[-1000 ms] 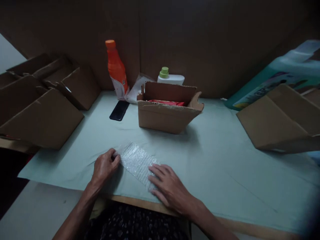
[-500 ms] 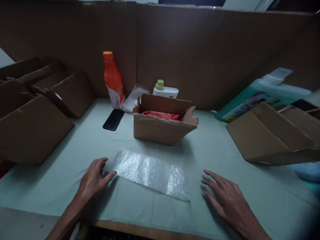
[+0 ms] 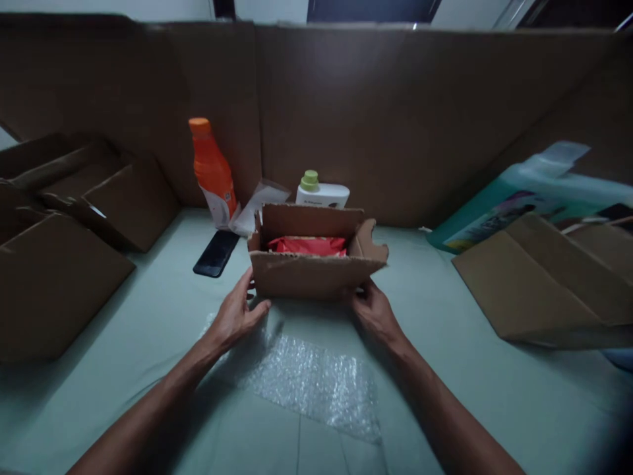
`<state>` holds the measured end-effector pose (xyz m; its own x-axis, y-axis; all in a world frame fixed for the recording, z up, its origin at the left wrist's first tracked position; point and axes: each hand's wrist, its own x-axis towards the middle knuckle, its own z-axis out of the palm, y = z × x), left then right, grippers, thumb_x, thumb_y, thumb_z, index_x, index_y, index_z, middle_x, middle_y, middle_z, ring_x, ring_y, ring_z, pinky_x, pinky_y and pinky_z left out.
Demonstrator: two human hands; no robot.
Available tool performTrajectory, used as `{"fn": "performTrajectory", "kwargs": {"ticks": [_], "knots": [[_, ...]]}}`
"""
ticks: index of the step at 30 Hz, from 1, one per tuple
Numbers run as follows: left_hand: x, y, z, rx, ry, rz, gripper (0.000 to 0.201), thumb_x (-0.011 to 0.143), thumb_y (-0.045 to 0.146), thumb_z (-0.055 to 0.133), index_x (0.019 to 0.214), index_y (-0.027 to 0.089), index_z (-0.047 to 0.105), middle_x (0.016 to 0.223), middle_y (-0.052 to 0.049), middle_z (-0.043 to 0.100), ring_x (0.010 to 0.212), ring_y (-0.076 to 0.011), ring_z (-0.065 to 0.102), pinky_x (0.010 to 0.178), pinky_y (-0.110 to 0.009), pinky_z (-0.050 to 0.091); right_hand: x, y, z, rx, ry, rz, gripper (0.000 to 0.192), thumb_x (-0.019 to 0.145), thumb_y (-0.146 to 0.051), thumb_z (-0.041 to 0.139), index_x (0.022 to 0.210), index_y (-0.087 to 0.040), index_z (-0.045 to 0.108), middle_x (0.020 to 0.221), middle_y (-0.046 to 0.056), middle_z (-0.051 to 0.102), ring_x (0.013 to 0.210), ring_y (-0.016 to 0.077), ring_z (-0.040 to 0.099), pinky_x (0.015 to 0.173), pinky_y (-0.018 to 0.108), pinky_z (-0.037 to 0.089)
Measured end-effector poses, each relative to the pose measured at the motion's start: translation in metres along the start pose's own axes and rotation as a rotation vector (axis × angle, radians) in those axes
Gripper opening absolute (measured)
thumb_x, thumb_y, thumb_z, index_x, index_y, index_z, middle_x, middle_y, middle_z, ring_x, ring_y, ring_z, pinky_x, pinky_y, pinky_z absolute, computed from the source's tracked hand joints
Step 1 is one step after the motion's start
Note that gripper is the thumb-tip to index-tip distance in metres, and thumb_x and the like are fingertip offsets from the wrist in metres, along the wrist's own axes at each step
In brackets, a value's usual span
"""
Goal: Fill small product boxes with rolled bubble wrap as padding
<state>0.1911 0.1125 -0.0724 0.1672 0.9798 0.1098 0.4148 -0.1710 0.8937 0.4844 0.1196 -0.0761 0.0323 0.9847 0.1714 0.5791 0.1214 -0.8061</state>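
Observation:
An open cardboard box (image 3: 306, 276) stands mid-table with a red packet (image 3: 307, 245) inside. My left hand (image 3: 238, 313) grips the box's lower left corner. At its lower right corner my right hand (image 3: 373, 311) holds the front wall. A sheet of bubble wrap (image 3: 316, 382) lies flat on the pale green table cover (image 3: 435, 356), just in front of the box and between my forearms.
An orange bottle (image 3: 211, 170), a white bottle with a green cap (image 3: 321, 192), a clear plastic bag (image 3: 257, 201) and a black phone (image 3: 216, 253) sit behind the box. Folded cartons (image 3: 64, 231) are stacked left, more cartons (image 3: 548, 284) and a teal package (image 3: 534, 191) right. A cardboard wall stands behind.
Both hands left the bubble wrap, which now lies spread flat, and reached forward to grip the open cardboard box. The camera view tilted up.

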Motion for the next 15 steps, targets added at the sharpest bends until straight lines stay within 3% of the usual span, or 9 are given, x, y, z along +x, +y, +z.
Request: {"fn": "performTrajectory", "kwargs": {"ticks": [5,8,10,12,15], "knots": [[-0.038,-0.007,-0.019,0.177,0.124,-0.004,0.08,0.085,0.036,0.061,0.156,0.021,0.027,0.151,-0.019,0.048,0.13,-0.0331,0.055,0.102,-0.052,0.049,-0.019,0.005,-0.003,-0.008,0.036,-0.023,0.051,0.089,-0.043,0.058,0.132,-0.017,0.055,0.125,0.016,0.069,0.103,0.0281,0.068,0.084,0.043,0.058],[-0.081,-0.013,-0.023,0.397,0.08,0.134,0.061,0.091,0.032,0.058,0.148,0.023,0.042,0.145,-0.016,0.055,0.131,-0.0333,0.053,0.106,-0.054,0.046,-0.062,-0.01,-0.003,-0.166,0.101,-0.171,0.045,0.095,-0.038,0.056,0.135,-0.02,0.055,0.136,0.016,0.063,0.124,0.0308,0.06,0.101,0.053,0.051],[-0.109,-0.018,-0.019,0.522,-0.001,0.252,0.046,0.091,0.027,0.057,0.137,0.024,0.055,0.139,-0.014,0.06,0.131,-0.0343,0.052,0.107,-0.055,0.045,-0.096,-0.027,0.009,-0.26,0.001,-0.314,0.036,0.096,-0.029,0.054,0.132,-0.022,0.059,0.139,0.014,0.062,0.128,0.03,0.058,0.105,0.056,0.048],[-0.127,-0.022,-0.013,0.606,-0.065,0.297,0.038,0.089,0.023,0.058,0.127,0.023,0.062,0.135,-0.013,0.063,0.128,-0.0349,0.054,0.104,-0.055,0.047,-0.124,-0.044,0.027,-0.317,-0.191,-0.436,0.035,0.094,-0.022,0.055,0.129,-0.023,0.061,0.142,0.013,0.06,0.128,0.0302,0.057,0.104,0.055,0.049],[-0.134,-0.024,-0.01,0.676,-0.12,0.288,0.032,0.089,0.019,0.057,0.118,0.022,0.066,0.129,-0.013,0.066,0.118,-0.0335,0.059,0.098,-0.053,0.05,-0.144,-0.055,0.045,-0.395,-0.414,-0.519,0.036,0.091,-0.018,0.059,0.126,-0.02,0.063,0.145,0.014,0.058,0.13,0.0323,0.056,0.104,0.055,0.049]]}}
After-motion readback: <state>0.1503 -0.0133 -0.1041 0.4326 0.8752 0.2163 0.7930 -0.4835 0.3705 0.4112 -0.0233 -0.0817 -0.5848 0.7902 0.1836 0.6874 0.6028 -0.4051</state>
